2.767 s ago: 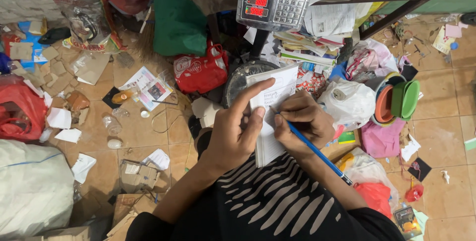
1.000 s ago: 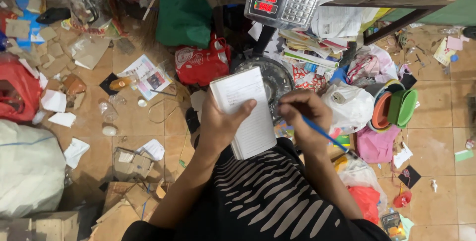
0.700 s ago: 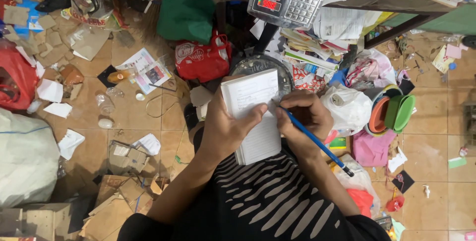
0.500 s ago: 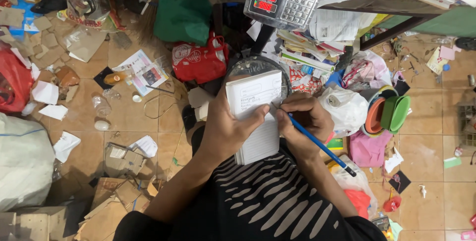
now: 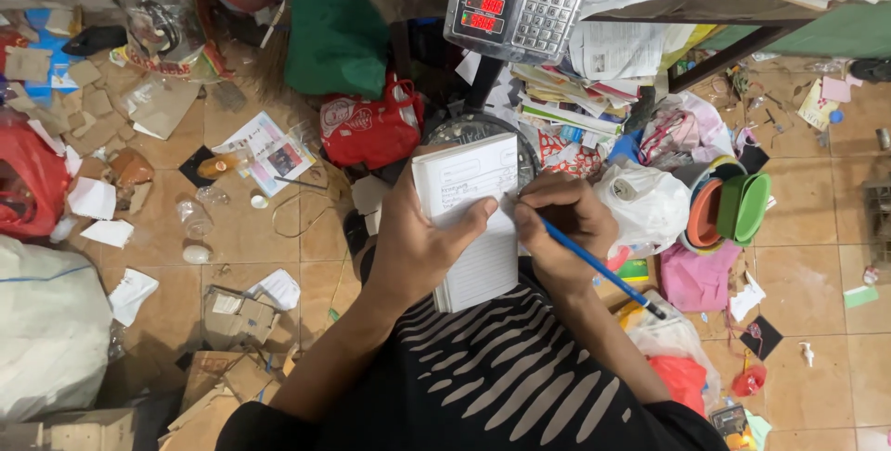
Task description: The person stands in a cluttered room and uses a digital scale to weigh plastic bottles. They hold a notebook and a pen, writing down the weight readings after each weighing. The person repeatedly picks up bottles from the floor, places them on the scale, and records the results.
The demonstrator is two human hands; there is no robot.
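My left hand (image 5: 422,242) grips a white lined notebook (image 5: 469,219) from its left side, thumb across the page. The notebook is upright in front of my chest, with some handwriting near its top. My right hand (image 5: 564,228) holds a blue pen (image 5: 599,270), its tip touching the page's right edge about a third down. A black top with pale stripes covers my torso below both hands.
A digital scale (image 5: 513,6) with red digits stands on a cluttered table above. On the tiled floor lie a red bag (image 5: 369,126), a green cloth (image 5: 334,38), stacked coloured bowls (image 5: 729,210), white plastic bags (image 5: 650,205), cardboard scraps (image 5: 232,321), papers and a large white sack (image 5: 46,330).
The notebook has been lifted and turned upright in my left hand. My right hand brought the pen back to the page's right side. The view shifted slightly.
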